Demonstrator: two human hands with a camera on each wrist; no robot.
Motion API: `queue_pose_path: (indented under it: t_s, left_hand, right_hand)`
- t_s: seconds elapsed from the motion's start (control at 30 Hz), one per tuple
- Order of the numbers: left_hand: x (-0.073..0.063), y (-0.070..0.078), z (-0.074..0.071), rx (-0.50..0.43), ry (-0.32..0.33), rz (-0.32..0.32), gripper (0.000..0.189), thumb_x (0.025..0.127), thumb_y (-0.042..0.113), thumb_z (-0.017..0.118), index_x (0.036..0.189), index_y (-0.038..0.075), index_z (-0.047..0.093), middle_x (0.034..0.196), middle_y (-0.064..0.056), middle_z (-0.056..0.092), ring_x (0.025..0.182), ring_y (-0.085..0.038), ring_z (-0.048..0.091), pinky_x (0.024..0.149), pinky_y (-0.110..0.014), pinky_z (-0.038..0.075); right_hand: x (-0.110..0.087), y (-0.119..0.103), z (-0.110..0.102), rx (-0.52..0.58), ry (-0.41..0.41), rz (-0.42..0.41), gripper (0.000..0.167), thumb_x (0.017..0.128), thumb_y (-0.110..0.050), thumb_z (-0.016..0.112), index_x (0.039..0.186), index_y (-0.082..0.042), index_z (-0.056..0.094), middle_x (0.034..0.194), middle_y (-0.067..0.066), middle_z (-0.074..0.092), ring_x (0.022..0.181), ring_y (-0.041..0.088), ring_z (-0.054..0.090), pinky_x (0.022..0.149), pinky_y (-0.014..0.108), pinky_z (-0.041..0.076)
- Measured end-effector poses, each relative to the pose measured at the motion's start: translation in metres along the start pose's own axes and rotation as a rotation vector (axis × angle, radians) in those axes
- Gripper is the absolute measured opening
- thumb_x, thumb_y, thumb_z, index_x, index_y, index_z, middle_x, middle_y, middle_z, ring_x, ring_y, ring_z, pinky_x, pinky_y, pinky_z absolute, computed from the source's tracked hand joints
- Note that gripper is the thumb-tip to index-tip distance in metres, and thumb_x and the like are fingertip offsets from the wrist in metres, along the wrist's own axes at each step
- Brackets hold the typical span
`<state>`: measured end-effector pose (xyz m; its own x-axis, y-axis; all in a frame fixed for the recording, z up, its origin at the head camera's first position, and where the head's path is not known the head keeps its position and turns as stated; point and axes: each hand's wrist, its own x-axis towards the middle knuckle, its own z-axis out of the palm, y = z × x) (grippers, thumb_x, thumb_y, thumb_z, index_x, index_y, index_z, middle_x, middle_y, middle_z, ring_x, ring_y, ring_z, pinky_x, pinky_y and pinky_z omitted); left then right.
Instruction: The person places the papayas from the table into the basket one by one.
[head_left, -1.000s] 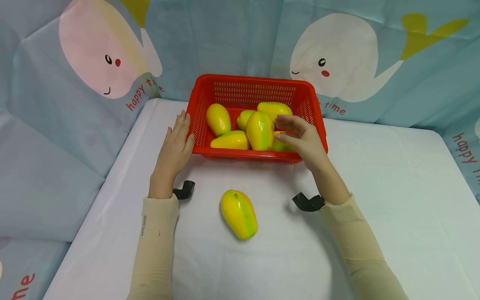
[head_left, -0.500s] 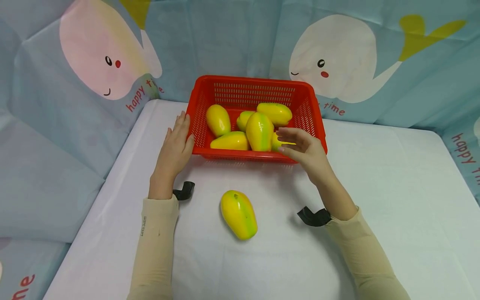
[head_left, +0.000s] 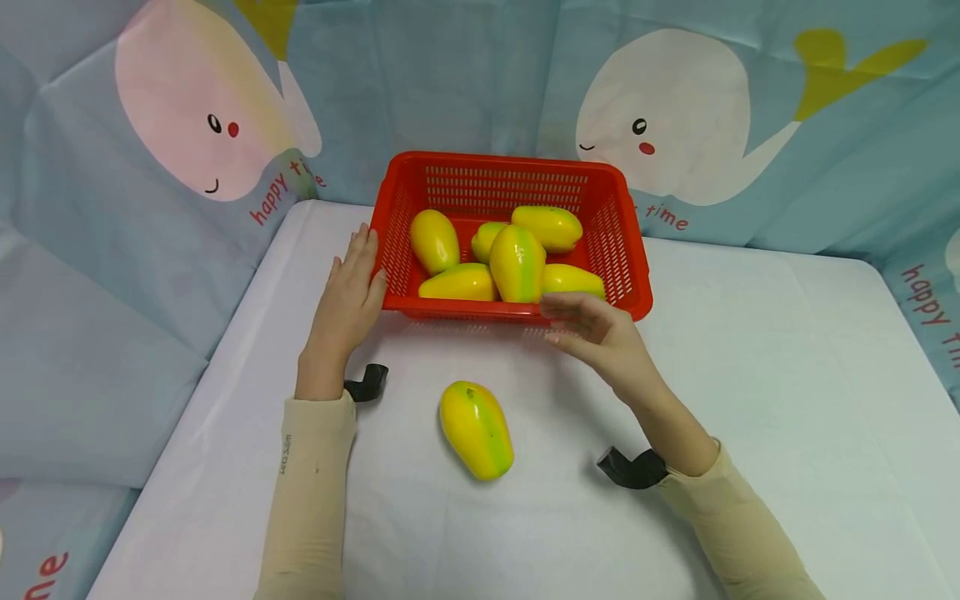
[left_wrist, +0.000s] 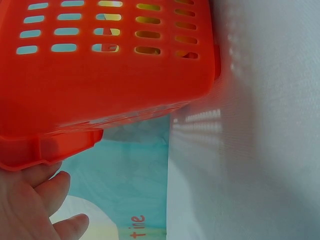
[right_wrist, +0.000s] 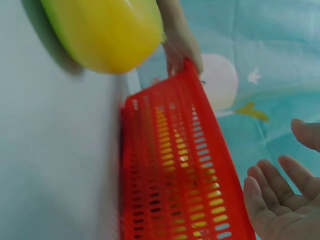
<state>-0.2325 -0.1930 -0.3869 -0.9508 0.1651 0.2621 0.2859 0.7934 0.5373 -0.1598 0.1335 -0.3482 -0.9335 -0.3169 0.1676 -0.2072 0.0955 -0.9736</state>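
A red plastic basket [head_left: 468, 307] stands toward the back of the table and holds several yellow-green mangoes [head_left: 517, 262]. At its left side my left hand [head_left: 345, 292] rests against the rim with fingers extended, as the left wrist view also shows under the rim [left_wrist: 50, 150]. My right hand [head_left: 603, 342] is in front of the basket's front right part, fingers loosely bent and nothing in them; in the right wrist view the palm [right_wrist: 295, 220] is bare. One more mango [head_left: 477, 431] lies on the table between the forearms.
A white cloth [head_left: 772, 375] covers the table. Behind and to the left hangs a light blue curtain [head_left: 465, 75] printed with whales, close behind the basket. A black curved piece is on each wrist, the left one [head_left: 367, 383] and the right one [head_left: 633, 468].
My right hand has drawn back from over the basket toward the front, uncovering a mango at the basket's right. The left hand, the basket and the table mango stay essentially in place.
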Motion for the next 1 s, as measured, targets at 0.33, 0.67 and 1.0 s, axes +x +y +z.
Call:
queue_pose_path:
  t_s: [0.33,0.67,1.0]
  left_hand:
    - [0.000,0.000,0.001,-0.009,-0.002,-0.006,0.059,0.098,0.023,0.040,0.150,0.005,0.019,0.156,-0.009,0.015,0.144,-0.023,0.011,0.113,-0.051,0.009]
    - [0.001,0.001,0.000,-0.010,-0.007,-0.014,0.059,0.098,0.025,0.038,0.151,0.006,0.018,0.157,-0.007,0.014,0.144,-0.022,0.010,0.114,-0.049,0.008]
    - [0.000,0.001,-0.001,-0.006,-0.016,-0.025,0.059,0.099,0.026,0.037,0.151,0.007,0.017,0.157,-0.007,0.013,0.144,-0.022,0.010,0.114,-0.049,0.008]
  right_hand:
    - [-0.012,0.013,0.014,-0.077,-0.125,0.016,0.042,0.084,0.000,0.067,0.124,0.001,0.055,0.125,0.013,0.057,0.113,0.024,0.055,0.097,0.036,0.045]
    - [-0.017,0.027,0.027,-0.146,-0.283,0.041,0.049,0.082,-0.005,0.071,0.127,0.000,0.053,0.127,0.016,0.056,0.116,0.032,0.053,0.097,0.040,0.045]
    - [-0.020,0.035,0.038,-0.178,-0.386,0.090,0.053,0.081,-0.011,0.073,0.129,0.001,0.053,0.126,0.015,0.057,0.112,0.031,0.055,0.098,0.045,0.042]
